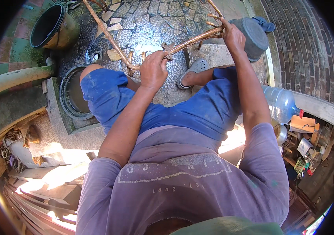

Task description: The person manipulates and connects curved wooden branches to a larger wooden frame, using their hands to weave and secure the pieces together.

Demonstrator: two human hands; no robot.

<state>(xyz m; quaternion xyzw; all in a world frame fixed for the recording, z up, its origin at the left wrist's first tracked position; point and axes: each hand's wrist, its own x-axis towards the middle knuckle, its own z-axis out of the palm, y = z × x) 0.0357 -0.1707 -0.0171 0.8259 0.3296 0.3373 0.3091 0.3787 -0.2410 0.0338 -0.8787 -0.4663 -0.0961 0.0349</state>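
A frame of glossy brown wooden branches [195,40] with short knobby stubs lies across the upper middle, over the paved ground. My right hand [234,37] is closed around its right side, near where several stubs branch off. My left hand [154,69] is closed at the frame's near middle. From its fingertips a small greyish-brown scrap [168,51], perhaps cloth, sticks out against the branch; its kind is unclear. The left branch [106,33] slants away to the top edge. My palms hide part of the wood.
A black-rimmed bucket [49,29] stands at upper left, near a round drain basin [74,94] and a thick pipe [20,80]. A grey tub [249,37] stands beyond my right hand. At right lies a clear water jug [280,102], beside a brick surface [308,47].
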